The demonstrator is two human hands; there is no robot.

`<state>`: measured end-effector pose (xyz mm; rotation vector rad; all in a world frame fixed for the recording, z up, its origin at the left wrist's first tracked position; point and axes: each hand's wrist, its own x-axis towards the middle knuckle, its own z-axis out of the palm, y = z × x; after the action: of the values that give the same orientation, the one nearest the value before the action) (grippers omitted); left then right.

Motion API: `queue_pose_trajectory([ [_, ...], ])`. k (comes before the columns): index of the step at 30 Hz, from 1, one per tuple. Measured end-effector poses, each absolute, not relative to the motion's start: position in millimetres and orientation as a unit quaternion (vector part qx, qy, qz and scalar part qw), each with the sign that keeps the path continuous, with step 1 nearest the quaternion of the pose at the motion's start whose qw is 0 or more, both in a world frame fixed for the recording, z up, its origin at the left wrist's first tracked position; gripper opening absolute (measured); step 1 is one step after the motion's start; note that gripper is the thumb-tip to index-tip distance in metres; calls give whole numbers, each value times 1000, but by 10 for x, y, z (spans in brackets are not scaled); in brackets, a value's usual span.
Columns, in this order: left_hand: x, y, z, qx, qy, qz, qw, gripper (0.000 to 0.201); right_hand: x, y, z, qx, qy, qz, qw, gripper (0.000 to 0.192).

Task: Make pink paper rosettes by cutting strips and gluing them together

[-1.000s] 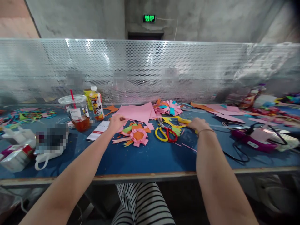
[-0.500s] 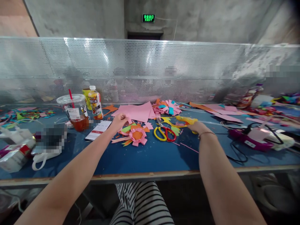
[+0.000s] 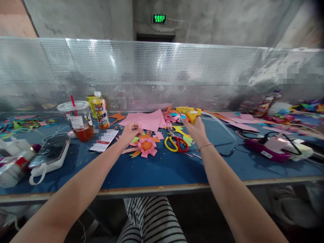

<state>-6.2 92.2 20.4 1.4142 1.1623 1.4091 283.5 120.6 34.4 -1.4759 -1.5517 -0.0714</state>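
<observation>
My right hand (image 3: 196, 129) is closed round the handle of a yellow hot glue gun (image 3: 188, 110), held above the table with its nozzle to the left. My left hand (image 3: 132, 132) is pinched on what looks like a small piece of pink paper, partly hidden by the fingers. Just below that hand lies a pink paper flower (image 3: 146, 145) with an orange centre. Scissors (image 3: 176, 143) with one yellow and one red handle rest between my hands, blades pointing away. Behind the left hand are pink paper sheets (image 3: 152, 118).
Yellow and green paper scraps (image 3: 182, 131) lie beyond the scissors. At left stand a drink cup (image 3: 79, 123) with a red straw, a bottle (image 3: 100, 113) and a phone (image 3: 52, 153). A purple power strip (image 3: 268, 150) with cables is at right. A perforated metal screen (image 3: 152, 74) closes the back.
My right hand has moved left and up, lifting the glue gun off the table above the scraps. The left hand stays nearly in place by the flower.
</observation>
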Motion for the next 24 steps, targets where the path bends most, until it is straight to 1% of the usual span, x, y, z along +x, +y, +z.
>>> queue_pose_trajectory([
  [2, -33, 906, 204, 543, 467, 566, 408, 13, 2712, 1132, 363, -607, -618, -20, 499, 54],
  [5, 13, 866, 206, 557, 463, 557, 408, 14, 2577, 1066, 376, -601, -624, -27, 500, 50],
  [10, 83, 839, 182, 564, 472, 542, 407, 19, 2421, 1006, 360, -589, -669, -50, 450, 41],
  [15, 118, 830, 183, 570, 458, 539, 418, 21, 2351, 987, 325, -578, -716, -71, 385, 43],
  [24, 126, 794, 202, 580, 446, 533, 426, 19, 2358, 1022, 286, -571, -733, -100, 355, 44],
])
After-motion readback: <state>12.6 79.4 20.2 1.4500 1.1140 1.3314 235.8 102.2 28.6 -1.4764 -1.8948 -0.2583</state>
